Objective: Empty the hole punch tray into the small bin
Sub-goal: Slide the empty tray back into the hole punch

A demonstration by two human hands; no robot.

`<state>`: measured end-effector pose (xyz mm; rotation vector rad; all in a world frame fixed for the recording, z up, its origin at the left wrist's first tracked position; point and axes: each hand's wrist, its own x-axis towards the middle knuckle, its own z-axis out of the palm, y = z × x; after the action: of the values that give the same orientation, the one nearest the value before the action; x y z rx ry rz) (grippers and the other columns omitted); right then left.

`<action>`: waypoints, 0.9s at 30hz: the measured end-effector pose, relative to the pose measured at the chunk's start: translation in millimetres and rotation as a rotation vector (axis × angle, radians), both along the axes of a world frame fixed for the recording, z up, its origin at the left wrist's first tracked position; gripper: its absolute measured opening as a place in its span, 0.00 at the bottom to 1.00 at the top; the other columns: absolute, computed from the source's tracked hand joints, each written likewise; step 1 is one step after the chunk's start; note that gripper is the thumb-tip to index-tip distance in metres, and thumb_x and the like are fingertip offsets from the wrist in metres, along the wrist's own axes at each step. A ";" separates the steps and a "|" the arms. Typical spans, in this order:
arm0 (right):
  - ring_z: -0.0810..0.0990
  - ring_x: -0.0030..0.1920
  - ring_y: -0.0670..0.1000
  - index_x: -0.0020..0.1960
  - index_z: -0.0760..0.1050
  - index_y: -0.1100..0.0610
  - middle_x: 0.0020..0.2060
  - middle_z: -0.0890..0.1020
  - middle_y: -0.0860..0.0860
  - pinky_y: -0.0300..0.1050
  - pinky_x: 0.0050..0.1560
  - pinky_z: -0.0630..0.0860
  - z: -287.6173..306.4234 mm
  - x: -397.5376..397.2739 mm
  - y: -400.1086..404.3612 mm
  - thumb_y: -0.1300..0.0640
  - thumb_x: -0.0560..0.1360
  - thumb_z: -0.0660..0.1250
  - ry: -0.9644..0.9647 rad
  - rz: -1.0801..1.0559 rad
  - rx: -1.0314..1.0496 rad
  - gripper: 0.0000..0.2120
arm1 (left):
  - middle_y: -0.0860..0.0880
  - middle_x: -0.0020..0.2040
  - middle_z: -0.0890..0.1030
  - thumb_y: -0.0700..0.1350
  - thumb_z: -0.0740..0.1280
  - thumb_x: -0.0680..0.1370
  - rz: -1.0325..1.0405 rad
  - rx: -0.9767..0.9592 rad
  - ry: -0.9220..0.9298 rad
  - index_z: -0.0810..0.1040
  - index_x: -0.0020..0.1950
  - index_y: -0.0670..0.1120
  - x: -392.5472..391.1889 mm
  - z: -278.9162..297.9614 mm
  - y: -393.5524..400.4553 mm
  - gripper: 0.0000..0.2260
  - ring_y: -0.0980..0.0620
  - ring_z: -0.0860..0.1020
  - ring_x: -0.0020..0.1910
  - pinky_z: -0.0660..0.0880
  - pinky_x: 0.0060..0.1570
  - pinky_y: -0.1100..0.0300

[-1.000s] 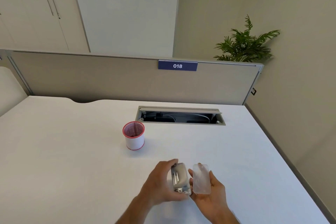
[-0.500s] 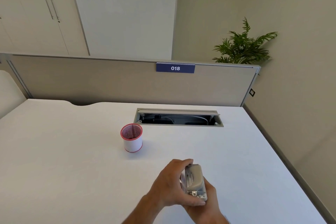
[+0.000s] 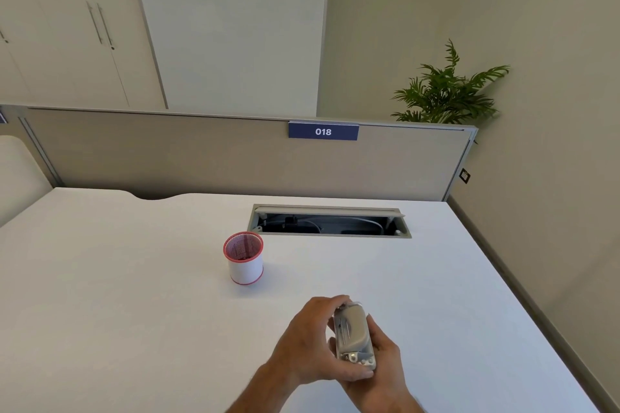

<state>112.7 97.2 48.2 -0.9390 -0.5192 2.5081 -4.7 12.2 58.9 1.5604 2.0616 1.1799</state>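
Both hands are wrapped on the hole punch [image 3: 352, 334], low centre of the head view. Left hand [image 3: 307, 340] grips its left flank, thumb and fingers curled round the body. Right hand [image 3: 379, 359] cups it from below and the right, fingers closed against the underside, where the clear tray would sit — can't tell whether the tray is seated or loose, it's hidden. Punch is held clear of the white desk [image 3: 134, 312], long axis running roughly 12 to 6, hinge end toward the person.

Key relation — the small bin [image 3: 244, 258], a red-rimmed mesh cup with a white wrap, stands upright at about 10 o'clock from the hands, well apart, nothing between. Left hand is nearer. My read: any tipping needs a carry up-left first, so the chads land inside the rim.
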 end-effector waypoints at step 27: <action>0.83 0.60 0.59 0.55 0.86 0.57 0.57 0.86 0.62 0.53 0.55 0.79 0.7 0.5 -4.0 0.43 0.78 0.61 -0.083 -0.009 0.011 0.22 | 0.68 0.64 0.75 0.72 0.78 0.57 0.002 -0.054 -0.058 0.67 0.72 0.60 1.8 7.5 -6.0 0.47 0.63 0.74 0.61 0.68 0.56 0.77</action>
<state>113.2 93.2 48.9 -1.0424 -0.5531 2.4636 -2.9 6.2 66.5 1.4827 2.0412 1.1469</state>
